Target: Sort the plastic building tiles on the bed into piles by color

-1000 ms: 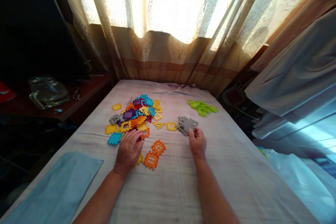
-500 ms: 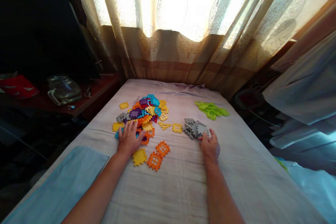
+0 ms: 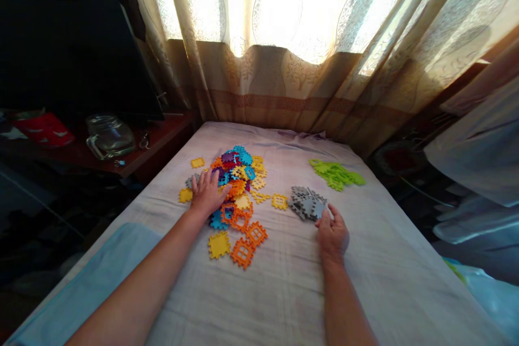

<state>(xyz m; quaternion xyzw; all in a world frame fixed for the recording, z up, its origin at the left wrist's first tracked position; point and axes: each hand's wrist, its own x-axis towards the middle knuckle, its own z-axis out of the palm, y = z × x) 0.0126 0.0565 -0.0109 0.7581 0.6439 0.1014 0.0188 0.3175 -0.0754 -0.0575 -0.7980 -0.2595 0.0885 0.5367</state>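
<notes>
The left hand (image 3: 208, 192) lies on the pile of mixed toothed plastic pieces (image 3: 239, 173). Its fingers are spread wide, and they don't seem to pinch anything. The right hand (image 3: 333, 233) is at the near right edge of the heap of grey pieces (image 3: 300, 203). Its thumb and finger are next to a light grey square (image 3: 313, 207), but I can't tell if they grip it. Green pieces (image 3: 336, 174) lie farther back on the right, on the pale cloth (image 3: 279, 292).

The mixed pile looks loose, so a hard push from the left hand could make it slide and spread. The yellow window square (image 3: 279, 201) sits just beside the grey heap, so a bump could mix it in. Teeth could also catch, and one pulled piece could drag others.

Half a second ago the left hand is lower on the pile; now it reaches farther up. An orange frame (image 3: 242, 228) is now closer to the two orange window squares (image 3: 242, 253). A blue square (image 3: 219, 220) now shows right of the left wrist. The right hand stays by the grey heap.
</notes>
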